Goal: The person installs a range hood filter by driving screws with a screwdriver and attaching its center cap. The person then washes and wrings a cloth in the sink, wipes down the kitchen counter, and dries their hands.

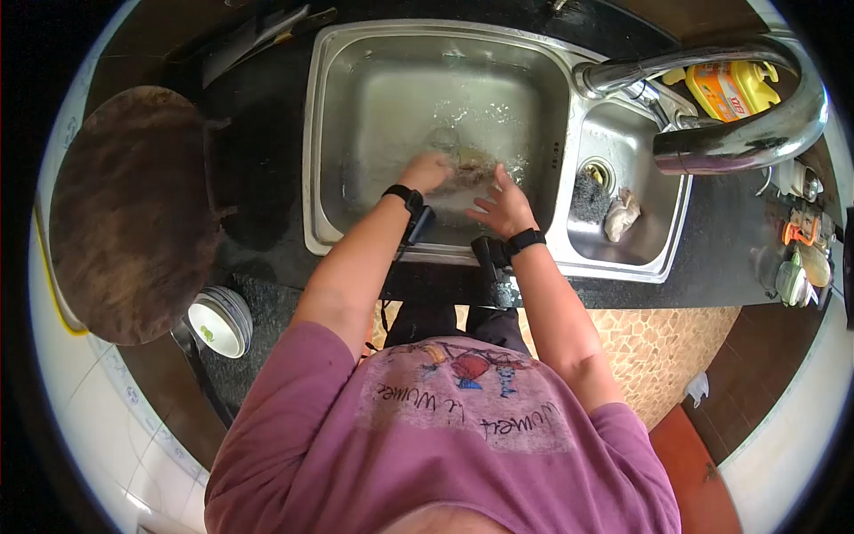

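Both my hands are inside the large basin of the steel sink (313, 116), where water splashes. My left hand (428, 172) is at the left of a brownish, blurred clump (473, 171) in the water. Its fingers are smeared by motion, so I cannot tell whether they grip the clump. My right hand (507, 206) is just to the right of the clump, palm turned inward, with thumb and fingers apart and nothing in it. What the clump is made of cannot be made out.
The small basin at the right holds a dark scouring pad (589, 198) and a pale crumpled cloth (622, 215). A large curved faucet (738, 147) arches nearby, before a yellow bottle (725, 89). To the left are a round dark board (133, 214) and stacked bowls (219, 322).
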Action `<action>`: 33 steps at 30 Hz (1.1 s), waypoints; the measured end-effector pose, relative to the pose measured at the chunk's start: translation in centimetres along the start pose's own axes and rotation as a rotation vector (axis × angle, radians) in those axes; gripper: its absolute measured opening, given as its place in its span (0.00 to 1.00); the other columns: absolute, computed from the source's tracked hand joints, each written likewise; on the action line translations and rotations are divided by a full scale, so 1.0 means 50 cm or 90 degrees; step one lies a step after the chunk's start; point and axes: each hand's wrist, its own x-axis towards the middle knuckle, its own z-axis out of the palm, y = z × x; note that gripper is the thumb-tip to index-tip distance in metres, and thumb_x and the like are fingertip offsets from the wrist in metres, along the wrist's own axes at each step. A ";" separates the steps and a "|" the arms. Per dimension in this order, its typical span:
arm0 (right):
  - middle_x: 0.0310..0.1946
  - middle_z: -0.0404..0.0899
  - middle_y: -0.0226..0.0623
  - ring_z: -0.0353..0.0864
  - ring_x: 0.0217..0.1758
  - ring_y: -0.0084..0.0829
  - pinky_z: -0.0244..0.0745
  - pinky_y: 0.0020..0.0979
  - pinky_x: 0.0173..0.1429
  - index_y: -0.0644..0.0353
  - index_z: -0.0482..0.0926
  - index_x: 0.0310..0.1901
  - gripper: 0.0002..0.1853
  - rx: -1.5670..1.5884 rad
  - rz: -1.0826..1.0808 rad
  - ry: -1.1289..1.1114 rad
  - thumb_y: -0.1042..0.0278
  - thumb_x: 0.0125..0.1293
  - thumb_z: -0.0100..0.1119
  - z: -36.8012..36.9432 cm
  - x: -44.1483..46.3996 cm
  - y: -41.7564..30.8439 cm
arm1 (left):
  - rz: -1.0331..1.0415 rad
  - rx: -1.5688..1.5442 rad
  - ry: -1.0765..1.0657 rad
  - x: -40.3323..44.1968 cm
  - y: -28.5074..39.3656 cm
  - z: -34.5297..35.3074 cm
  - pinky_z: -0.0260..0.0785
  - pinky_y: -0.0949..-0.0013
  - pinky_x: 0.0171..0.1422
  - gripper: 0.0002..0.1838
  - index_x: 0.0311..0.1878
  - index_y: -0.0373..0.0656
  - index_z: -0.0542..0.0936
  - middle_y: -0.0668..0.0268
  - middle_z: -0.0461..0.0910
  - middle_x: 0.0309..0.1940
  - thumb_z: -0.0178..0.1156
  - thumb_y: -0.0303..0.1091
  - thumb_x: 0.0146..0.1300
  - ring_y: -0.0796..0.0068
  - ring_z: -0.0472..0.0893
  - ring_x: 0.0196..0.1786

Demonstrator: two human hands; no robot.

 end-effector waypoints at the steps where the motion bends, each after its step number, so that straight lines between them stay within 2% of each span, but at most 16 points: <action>1: 0.69 0.43 0.40 0.44 0.71 0.47 0.59 0.49 0.64 0.57 0.47 0.68 0.34 -0.001 -0.001 0.002 0.49 0.67 0.44 -0.003 0.006 -0.001 | 0.080 -0.029 -0.042 -0.010 0.040 0.010 0.67 0.72 0.39 0.14 0.38 0.34 0.75 0.66 0.75 0.27 0.59 0.38 0.56 0.77 0.74 0.35; 7: 0.54 0.68 0.40 0.68 0.57 0.42 0.69 0.48 0.55 0.55 0.59 0.61 0.26 0.160 -0.041 -0.140 0.52 0.66 0.47 -0.043 0.092 0.019 | 0.187 -0.345 -0.172 -0.103 0.198 0.011 0.66 0.75 0.38 0.13 0.37 0.35 0.74 0.71 0.75 0.30 0.57 0.37 0.59 0.83 0.71 0.35; 10: 0.47 0.73 0.37 0.74 0.51 0.37 0.72 0.46 0.51 0.55 0.63 0.58 0.22 0.092 -0.223 -0.084 0.59 0.65 0.50 -0.037 0.102 0.030 | 0.172 -0.356 -0.184 -0.068 0.155 0.011 0.67 0.71 0.40 0.14 0.38 0.34 0.75 0.65 0.78 0.31 0.56 0.39 0.60 0.78 0.74 0.35; 13: 0.46 0.73 0.38 0.73 0.51 0.36 0.70 0.46 0.54 0.57 0.64 0.57 0.20 0.073 -0.161 -0.159 0.64 0.65 0.51 -0.032 0.101 0.044 | 0.018 0.108 0.015 -0.024 0.075 -0.012 0.68 0.63 0.43 0.15 0.40 0.35 0.76 0.53 0.79 0.35 0.52 0.40 0.61 0.63 0.78 0.39; 16: 0.57 0.65 0.48 0.66 0.59 0.47 0.66 0.51 0.58 0.56 0.55 0.64 0.27 0.024 -0.145 -0.106 0.62 0.66 0.49 -0.031 0.079 0.038 | -0.094 0.222 0.179 0.016 -0.044 -0.032 0.68 0.53 0.44 0.13 0.37 0.36 0.77 0.48 0.77 0.36 0.53 0.37 0.58 0.50 0.77 0.42; 17: 0.62 0.56 0.48 0.60 0.63 0.50 0.63 0.51 0.60 0.57 0.50 0.66 0.30 -0.024 -0.118 -0.051 0.60 0.67 0.48 -0.019 0.038 0.019 | -0.091 0.223 0.179 0.017 -0.040 -0.031 0.68 0.53 0.44 0.13 0.37 0.36 0.77 0.48 0.77 0.36 0.53 0.37 0.58 0.50 0.77 0.42; 19: 0.67 0.47 0.49 0.53 0.67 0.54 0.61 0.51 0.63 0.58 0.45 0.68 0.33 -0.064 -0.092 0.010 0.57 0.67 0.46 -0.016 0.013 0.009 | -0.272 0.074 0.372 -0.004 -0.016 -0.024 0.68 0.55 0.45 0.12 0.39 0.36 0.76 0.47 0.77 0.34 0.54 0.34 0.56 0.50 0.77 0.41; 20: 0.69 0.39 0.48 0.48 0.68 0.57 0.60 0.51 0.63 0.54 0.40 0.69 0.35 -0.057 -0.064 -0.021 0.55 0.67 0.46 -0.017 0.013 0.005 | -0.267 0.074 0.369 -0.017 0.002 -0.022 0.68 0.55 0.45 0.12 0.39 0.36 0.76 0.47 0.77 0.34 0.54 0.34 0.56 0.50 0.77 0.41; 22: 0.71 0.32 0.48 0.44 0.69 0.60 0.59 0.52 0.63 0.50 0.35 0.70 0.38 -0.049 -0.042 -0.055 0.53 0.67 0.46 -0.007 0.010 -0.010 | 0.057 0.109 0.113 -0.055 0.072 -0.029 0.69 0.62 0.41 0.11 0.40 0.36 0.75 0.52 0.78 0.32 0.56 0.31 0.56 0.58 0.79 0.36; 23: 0.69 0.38 0.49 0.46 0.69 0.58 0.60 0.53 0.62 0.51 0.40 0.69 0.36 0.003 -0.019 -0.029 0.52 0.67 0.46 0.008 0.000 -0.016 | 0.061 0.110 0.112 -0.072 0.103 -0.028 0.69 0.62 0.41 0.11 0.40 0.36 0.75 0.52 0.78 0.32 0.56 0.31 0.56 0.58 0.79 0.36; 25: 0.68 0.44 0.51 0.49 0.68 0.55 0.61 0.54 0.61 0.52 0.45 0.69 0.34 0.060 0.003 -0.005 0.51 0.67 0.46 0.005 0.011 -0.015 | 0.214 -0.042 -0.082 -0.104 0.155 -0.032 0.68 0.69 0.34 0.10 0.40 0.38 0.74 0.64 0.76 0.30 0.57 0.33 0.58 0.73 0.75 0.33; 27: 0.60 0.60 0.53 0.61 0.63 0.48 0.65 0.51 0.58 0.59 0.56 0.63 0.26 0.108 -0.066 -0.191 0.58 0.67 0.46 -0.016 0.044 -0.012 | 0.220 -0.079 -0.132 -0.135 0.189 -0.061 0.68 0.71 0.33 0.11 0.41 0.39 0.73 0.65 0.76 0.31 0.57 0.33 0.58 0.76 0.75 0.35; 28: 0.60 0.60 0.53 0.61 0.63 0.48 0.65 0.51 0.58 0.59 0.56 0.63 0.26 0.109 -0.071 -0.193 0.58 0.67 0.46 -0.020 0.049 -0.011 | 0.222 -0.120 -0.180 -0.141 0.199 -0.071 0.68 0.74 0.33 0.12 0.43 0.39 0.73 0.66 0.76 0.32 0.57 0.34 0.58 0.78 0.75 0.36; 30: 0.50 0.70 0.47 0.71 0.54 0.40 0.70 0.44 0.54 0.65 0.63 0.56 0.19 0.075 -0.178 -0.142 0.69 0.65 0.45 -0.022 0.051 -0.009 | 0.180 -0.192 -0.120 -0.125 0.159 -0.070 0.69 0.73 0.34 0.15 0.46 0.40 0.72 0.65 0.76 0.36 0.57 0.36 0.59 0.77 0.75 0.38; 32: 0.49 0.71 0.46 0.73 0.51 0.39 0.70 0.40 0.54 0.67 0.62 0.56 0.19 0.099 -0.197 -0.132 0.73 0.64 0.44 -0.005 0.033 -0.010 | 0.134 -0.263 -0.063 -0.120 0.138 -0.063 0.70 0.73 0.36 0.17 0.50 0.40 0.70 0.65 0.76 0.39 0.57 0.38 0.60 0.76 0.75 0.39; 33: 0.48 0.72 0.46 0.75 0.49 0.38 0.71 0.37 0.53 0.69 0.62 0.56 0.19 0.121 -0.213 -0.120 0.77 0.62 0.42 0.010 0.016 -0.010 | -0.009 -0.324 0.048 -0.128 0.133 -0.058 0.72 0.68 0.39 0.21 0.50 0.38 0.69 0.64 0.75 0.40 0.58 0.42 0.60 0.73 0.76 0.40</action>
